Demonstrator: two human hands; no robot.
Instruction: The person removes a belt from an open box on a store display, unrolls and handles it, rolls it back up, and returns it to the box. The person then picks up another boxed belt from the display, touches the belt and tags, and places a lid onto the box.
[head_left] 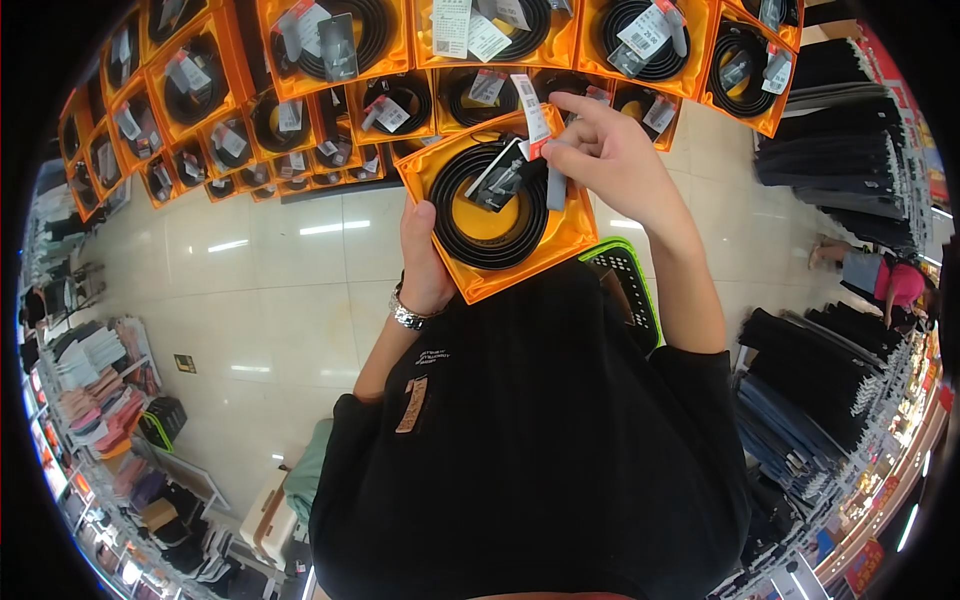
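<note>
An open orange box (572, 236) is held up in front of my chest, with a coiled black belt (447, 212) inside it. My left hand (424, 258) grips the box by its left side, thumb on the rim. My right hand (612, 158) pinches a white and red price tag (534, 117) above the box's upper right corner. A black card tag (497, 178) lies over the coil, and a grey strip (556, 188) hangs beneath my right fingers.
Rows of orange boxes with coiled belts (195, 85) stand ahead. A black basket with a green rim (655, 318) is by my right arm. Racks of dark trousers (830, 150) line the right, where a person in pink (903, 290) bends. Folded clothes (95, 385) lie left.
</note>
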